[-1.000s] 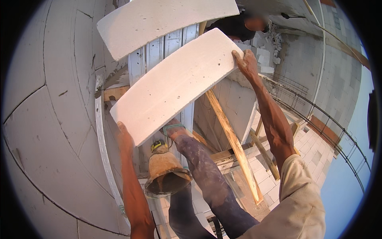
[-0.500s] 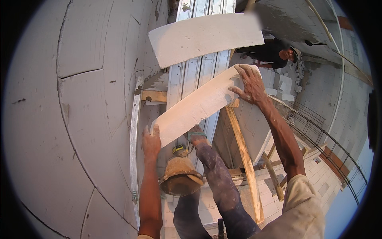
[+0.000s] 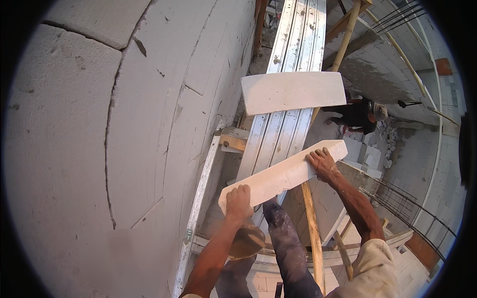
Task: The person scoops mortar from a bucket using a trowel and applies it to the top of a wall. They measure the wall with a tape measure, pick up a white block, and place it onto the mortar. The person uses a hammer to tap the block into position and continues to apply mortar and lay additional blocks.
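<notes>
I hold a long white aerated concrete block (image 3: pixel 276 180) with both hands, tilted so that its right end is farther from me. My left hand (image 3: pixel 238 202) is closed over the near left end, its fingers curled on the upper face. Near the far right end, my right hand (image 3: pixel 323 164) grips the block with its fingers bent over the edge. The block is held above ribbed metal decking (image 3: pixel 258 160). Beyond it, a second white block (image 3: pixel 293 93) lies across the same decking.
A block wall (image 3: pixel 149 109) rises on the left, with a metal straightedge (image 3: pixel 201 201) along it. Below my left forearm is a dirty bucket (image 3: pixel 247 242), partly hidden. Timber props (image 3: pixel 313 233) and rebar (image 3: pixel 422 213) stand on the right. Another person (image 3: pixel 365 115) bends down below, among blocks.
The view has shifted left, so the decking and both blocks appear farther right and lower. The held block has tipped, its upper edge showing more. The other person has bent over.
</notes>
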Available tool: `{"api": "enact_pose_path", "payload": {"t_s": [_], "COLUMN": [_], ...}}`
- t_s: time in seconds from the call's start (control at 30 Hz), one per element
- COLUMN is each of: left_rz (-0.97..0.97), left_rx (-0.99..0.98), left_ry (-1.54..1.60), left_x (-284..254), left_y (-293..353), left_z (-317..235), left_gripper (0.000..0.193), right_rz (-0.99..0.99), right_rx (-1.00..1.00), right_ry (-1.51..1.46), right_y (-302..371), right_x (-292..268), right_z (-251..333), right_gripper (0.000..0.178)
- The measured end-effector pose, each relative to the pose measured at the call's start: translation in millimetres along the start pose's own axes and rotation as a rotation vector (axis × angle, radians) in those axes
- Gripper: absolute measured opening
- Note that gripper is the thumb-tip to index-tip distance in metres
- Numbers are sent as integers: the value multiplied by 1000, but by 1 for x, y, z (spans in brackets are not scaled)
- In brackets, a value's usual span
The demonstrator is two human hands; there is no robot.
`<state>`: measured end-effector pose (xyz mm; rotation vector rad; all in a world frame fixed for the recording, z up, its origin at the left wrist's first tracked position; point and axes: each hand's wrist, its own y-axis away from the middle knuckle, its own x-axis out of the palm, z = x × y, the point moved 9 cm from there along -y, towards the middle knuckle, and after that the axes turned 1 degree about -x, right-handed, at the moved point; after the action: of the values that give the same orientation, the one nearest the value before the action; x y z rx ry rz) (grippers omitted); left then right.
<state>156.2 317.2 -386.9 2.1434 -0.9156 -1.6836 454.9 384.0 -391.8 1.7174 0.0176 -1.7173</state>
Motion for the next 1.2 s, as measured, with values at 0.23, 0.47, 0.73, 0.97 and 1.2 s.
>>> {"api": "enact_pose_path", "payload": {"t_s": [0.23, 0.47, 0.73, 0.97, 1.2], "left_rz": [74, -200, -345, -537, -866], "left_rx": [-1, -70, -326, -422, -652], "left_ry": [235, 309, 262, 208, -95], "left_x": [-103, -211, -313, -510, -598], "left_y": [230, 445, 670, 868, 1018], "left_z": [-47, -61, -29, -36, -9], "left_gripper": [41, 50, 73, 75, 102], "right_rz": [214, 146, 13, -255, -408], "right_rx": [-175, -354, -703, -905, -1160], "right_ry": [-105, -4, 182, 429, 423], "right_y": [162, 251, 270, 353, 377], "right_x": [-117, -290, -496, -769, -892], "right_z": [102, 222, 395, 539, 665], "right_gripper": [74, 80, 71, 64, 70]}}
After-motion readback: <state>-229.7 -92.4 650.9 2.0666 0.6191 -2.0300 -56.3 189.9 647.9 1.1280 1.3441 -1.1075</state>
